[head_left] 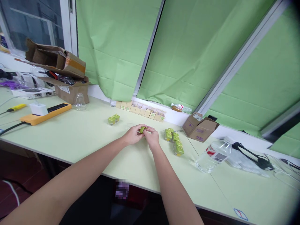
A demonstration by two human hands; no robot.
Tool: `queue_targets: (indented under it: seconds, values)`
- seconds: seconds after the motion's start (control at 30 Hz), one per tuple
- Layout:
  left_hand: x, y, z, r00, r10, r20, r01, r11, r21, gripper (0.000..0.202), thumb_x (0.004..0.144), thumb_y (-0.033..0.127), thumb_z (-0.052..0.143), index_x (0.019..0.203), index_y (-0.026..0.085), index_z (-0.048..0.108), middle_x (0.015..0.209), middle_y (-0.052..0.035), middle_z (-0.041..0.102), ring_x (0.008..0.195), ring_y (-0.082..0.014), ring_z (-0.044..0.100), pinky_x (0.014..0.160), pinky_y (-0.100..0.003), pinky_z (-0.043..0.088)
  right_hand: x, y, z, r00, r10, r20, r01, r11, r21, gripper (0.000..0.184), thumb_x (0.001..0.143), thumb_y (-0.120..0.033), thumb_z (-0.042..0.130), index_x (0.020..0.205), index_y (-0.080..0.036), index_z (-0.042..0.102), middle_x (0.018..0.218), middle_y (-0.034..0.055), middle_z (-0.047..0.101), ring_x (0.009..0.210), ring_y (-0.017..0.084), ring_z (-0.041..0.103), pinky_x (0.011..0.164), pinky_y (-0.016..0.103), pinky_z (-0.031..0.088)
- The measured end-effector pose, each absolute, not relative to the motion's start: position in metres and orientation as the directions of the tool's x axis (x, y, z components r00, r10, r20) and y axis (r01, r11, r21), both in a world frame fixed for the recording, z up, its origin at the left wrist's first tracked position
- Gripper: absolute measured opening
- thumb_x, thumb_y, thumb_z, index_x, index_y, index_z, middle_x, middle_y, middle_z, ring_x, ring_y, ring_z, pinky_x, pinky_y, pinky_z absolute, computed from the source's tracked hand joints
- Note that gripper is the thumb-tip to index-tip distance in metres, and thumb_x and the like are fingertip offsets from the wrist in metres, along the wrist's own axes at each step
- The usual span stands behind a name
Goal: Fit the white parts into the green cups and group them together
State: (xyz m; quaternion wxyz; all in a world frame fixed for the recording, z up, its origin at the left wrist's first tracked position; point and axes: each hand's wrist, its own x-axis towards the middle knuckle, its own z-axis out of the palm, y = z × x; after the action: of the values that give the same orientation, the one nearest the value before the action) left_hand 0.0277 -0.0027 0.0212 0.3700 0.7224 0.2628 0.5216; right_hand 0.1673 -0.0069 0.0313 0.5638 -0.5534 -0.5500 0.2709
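Here, small cardboard boxes [140, 110] line the back edge of the counter [89, 132]; left hand [132, 135] and right hand [152, 136], fingers curled nearly closed, grip a green lid [142, 129].

The person's left arm [82, 176], at seven o'clock, and right arm [172, 182], at five, are sleeveless as far as they show; the left hand [133, 135] and right hand [152, 137] are bare. Plain black cloth clothing [92, 201] shows at six o'clock, its cut lost in shadow.
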Motion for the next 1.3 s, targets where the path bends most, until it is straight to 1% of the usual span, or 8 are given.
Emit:
queue_targets:
  seconds: [0.33,0.47,0.67,0.77,0.87,0.97,1.07,1.3]
  values:
    - [0.027,-0.005,0.027,0.319,0.764,0.560,0.031,-0.599,0.800,0.045,0.076,0.021,0.066,0.121,0.019,0.060,0.114,-0.0104,0.066,0.089,-0.0179,0.066,0.076,-0.029,0.056,0.165,-0.012,0.039,0.293,0.906,0.307,0.297,0.219,-0.929,0.013,0.062,-0.033,0.068,0.063,-0.020,0.069,0.119,0.0071,0.062,0.110,0.025,0.058,0.093,0.032,0.045]
    - [0.015,0.008,0.021,0.247,0.819,0.517,0.052,-0.544,0.837,0.046,0.074,0.021,0.068,0.119,0.020,0.059,0.107,-0.0079,0.066,0.081,-0.0149,0.065,0.073,-0.028,0.055,0.168,-0.016,0.049,0.328,0.909,0.256,0.191,0.202,-0.961,0.018,0.064,-0.037,0.069,0.065,-0.019,0.068,0.124,0.0079,0.062,0.108,0.024,0.059,0.086,0.031,0.046]
    - [0.002,0.022,0.018,0.098,0.891,0.443,0.009,-0.446,0.895,0.047,0.070,0.021,0.072,0.114,0.021,0.057,0.113,-0.0063,0.062,0.080,-0.0128,0.064,0.074,-0.028,0.055,0.172,-0.017,0.058,0.340,0.917,0.208,-0.025,0.230,-0.973,0.013,0.067,-0.031,0.061,0.070,-0.019,0.057,0.103,0.0068,0.072,0.086,0.017,0.065,0.070,0.027,0.051]
    - [0.005,0.020,0.019,0.122,0.920,0.371,-0.076,-0.365,0.928,0.044,0.071,0.020,0.070,0.112,0.021,0.057,0.111,-0.0061,0.060,0.079,-0.0124,0.063,0.071,-0.029,0.057,0.171,-0.014,0.055,0.364,0.913,0.186,-0.083,0.231,-0.969,0.012,0.068,-0.028,0.061,0.071,-0.019,0.053,0.097,0.0080,0.072,0.074,0.015,0.067,0.062,0.026,0.054]
    - [0.007,0.020,0.017,0.147,0.937,0.317,-0.098,-0.305,0.947,0.039,0.072,0.020,0.068,0.110,0.021,0.057,0.107,-0.0052,0.061,0.077,-0.0118,0.062,0.067,-0.027,0.057,0.173,-0.011,0.052,0.394,0.901,0.180,-0.147,0.255,-0.956,0.016,0.066,-0.023,0.062,0.080,-0.021,0.054,0.085,0.0047,0.072,0.067,0.015,0.067,0.064,0.029,0.058]
    - [0.007,0.023,0.012,0.147,0.951,0.273,-0.022,-0.272,0.962,0.040,0.070,0.020,0.069,0.110,0.021,0.059,0.106,-0.0051,0.062,0.074,-0.0111,0.061,0.062,-0.023,0.054,0.175,-0.009,0.049,0.387,0.904,0.182,-0.150,0.257,-0.955,0.019,0.066,-0.019,0.061,0.084,-0.019,0.061,0.077,0.0024,0.070,0.065,0.014,0.067,0.069,0.031,0.060]
    - [0.006,0.026,0.008,0.137,0.956,0.259,0.095,-0.273,0.957,0.041,0.069,0.023,0.069,0.109,0.021,0.061,0.107,-0.0050,0.063,0.071,-0.0107,0.060,0.060,-0.022,0.051,0.176,-0.009,0.048,0.360,0.923,0.134,-0.119,0.188,-0.975,0.013,0.065,-0.019,0.060,0.076,-0.017,0.067,0.076,0.0044,0.070,0.070,0.016,0.069,0.073,0.030,0.060]
    - [0.001,0.025,0.007,0.089,0.943,0.322,0.252,-0.334,0.908,0.040,0.070,0.025,0.068,0.110,0.023,0.061,0.098,-0.0022,0.065,0.071,-0.0125,0.060,0.064,-0.024,0.048,0.174,-0.012,0.047,0.331,0.940,0.085,-0.037,0.103,-0.994,0.021,0.058,-0.021,0.071,0.079,-0.017,0.071,0.074,0.0052,0.072,0.077,0.022,0.071,0.064,0.030,0.057]
